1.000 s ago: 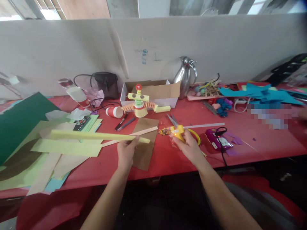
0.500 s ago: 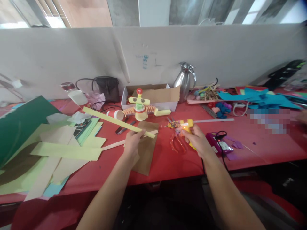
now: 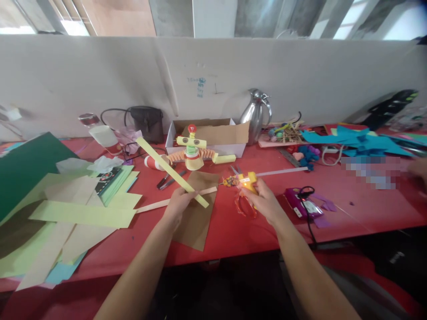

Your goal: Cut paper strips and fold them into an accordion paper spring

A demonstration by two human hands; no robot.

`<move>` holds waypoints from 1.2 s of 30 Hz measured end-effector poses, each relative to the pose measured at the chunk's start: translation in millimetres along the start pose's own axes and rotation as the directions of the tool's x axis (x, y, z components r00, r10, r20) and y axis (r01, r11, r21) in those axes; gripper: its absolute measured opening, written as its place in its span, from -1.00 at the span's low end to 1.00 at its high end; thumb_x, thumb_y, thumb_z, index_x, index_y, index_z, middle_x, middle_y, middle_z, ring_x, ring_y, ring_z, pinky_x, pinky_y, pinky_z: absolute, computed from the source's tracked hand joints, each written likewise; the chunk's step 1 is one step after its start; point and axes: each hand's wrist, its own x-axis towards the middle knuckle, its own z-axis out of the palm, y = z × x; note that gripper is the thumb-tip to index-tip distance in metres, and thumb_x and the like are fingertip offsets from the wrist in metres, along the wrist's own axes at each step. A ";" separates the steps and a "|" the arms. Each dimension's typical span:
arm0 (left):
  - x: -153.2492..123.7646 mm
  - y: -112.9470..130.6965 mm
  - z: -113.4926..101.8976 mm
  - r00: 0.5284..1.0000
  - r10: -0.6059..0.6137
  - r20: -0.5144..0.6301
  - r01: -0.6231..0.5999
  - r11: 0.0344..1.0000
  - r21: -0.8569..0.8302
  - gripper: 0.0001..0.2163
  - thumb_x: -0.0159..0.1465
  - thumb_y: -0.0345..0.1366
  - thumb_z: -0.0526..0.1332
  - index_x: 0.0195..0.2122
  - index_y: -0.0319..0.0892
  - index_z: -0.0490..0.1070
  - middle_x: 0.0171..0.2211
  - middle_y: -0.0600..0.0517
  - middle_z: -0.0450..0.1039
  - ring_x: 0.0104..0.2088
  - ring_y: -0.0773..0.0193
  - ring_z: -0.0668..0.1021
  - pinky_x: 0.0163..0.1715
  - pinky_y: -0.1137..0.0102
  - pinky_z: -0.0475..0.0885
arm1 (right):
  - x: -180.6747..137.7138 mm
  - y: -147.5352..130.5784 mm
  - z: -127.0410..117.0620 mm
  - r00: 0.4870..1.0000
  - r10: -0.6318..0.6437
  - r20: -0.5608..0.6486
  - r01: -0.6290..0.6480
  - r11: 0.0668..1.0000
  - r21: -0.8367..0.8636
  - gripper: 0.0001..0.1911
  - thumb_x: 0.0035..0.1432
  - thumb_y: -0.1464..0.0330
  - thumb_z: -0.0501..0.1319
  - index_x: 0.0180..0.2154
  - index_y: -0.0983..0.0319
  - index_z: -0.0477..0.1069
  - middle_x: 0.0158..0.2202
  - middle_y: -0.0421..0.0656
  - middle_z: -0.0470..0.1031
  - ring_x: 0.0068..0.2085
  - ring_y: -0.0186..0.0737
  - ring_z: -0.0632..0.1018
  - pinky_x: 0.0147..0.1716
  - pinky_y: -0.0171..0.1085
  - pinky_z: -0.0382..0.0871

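Observation:
My left hand (image 3: 178, 204) pinches a long yellow paper strip (image 3: 167, 166) near its lower end; the strip slants up and to the left above the red table (image 3: 233, 226). My right hand (image 3: 262, 202) is wrapped round a yellow glue gun (image 3: 245, 181) whose nozzle points left toward the strip. Under my left hand lies a brown paper sheet (image 3: 196, 213) and a pale paper strip (image 3: 156, 204). Orange-handled scissors (image 3: 245, 204) lie just below the gun. A paper-cup figure (image 3: 191, 153) with folded orange arms stands behind.
Stacked green, yellow and tan sheets (image 3: 66, 209) cover the left of the table. An open cardboard box (image 3: 213, 131), a steel jug (image 3: 255, 113) and a black bag (image 3: 147, 120) stand at the back. A purple device (image 3: 303, 202) with a cable lies right; teal paper scraps (image 3: 360, 140) lie beyond.
My left hand has swung the yellow strip from lying level to slanting steeply up-left. My right hand has lifted the glue gun and brought it left toward the strip; the scissors now lie uncovered.

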 end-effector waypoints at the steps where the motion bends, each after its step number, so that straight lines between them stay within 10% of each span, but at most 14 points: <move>1: -2.5 -0.9 -2.3 1.000 -0.008 0.007 0.008 1.000 0.017 -0.69 -0.06 -0.12 0.40 -0.35 -0.22 0.56 -0.36 -0.08 0.58 -0.32 0.11 0.54 -0.29 0.29 0.36 | 0.0 0.5 1.7 1.000 0.006 0.022 -0.006 1.000 0.003 -0.64 0.12 0.16 0.18 -0.07 0.15 0.31 -0.23 -0.14 0.55 -0.30 -0.16 0.55 -0.34 -0.21 0.40; 12: -8.3 -2.2 -7.0 0.995 -0.015 0.094 0.013 1.000 0.026 -0.69 -0.02 -0.13 0.38 -0.29 -0.20 0.58 -0.28 -0.11 0.60 -0.19 0.03 0.57 -0.16 0.23 0.40 | -2.2 -3.6 13.9 0.991 -0.011 0.135 0.037 0.981 -0.188 -0.67 0.18 0.18 0.16 -0.02 0.09 0.28 -0.17 -0.13 0.52 -0.14 -0.05 0.55 -0.13 -0.10 0.37; 36: -11.0 -9.3 -4.5 0.999 0.052 0.010 -0.052 0.998 0.028 -0.67 -0.08 -0.13 0.43 -0.31 -0.19 0.61 -0.33 -0.11 0.61 -0.21 -0.03 0.57 -0.21 0.24 0.41 | -4.1 -15.6 10.6 0.992 -0.010 0.129 0.062 0.911 -0.407 -0.67 0.21 0.11 0.14 -0.05 0.10 0.26 -0.26 -0.11 0.53 -0.22 0.01 0.55 -0.33 -0.20 0.30</move>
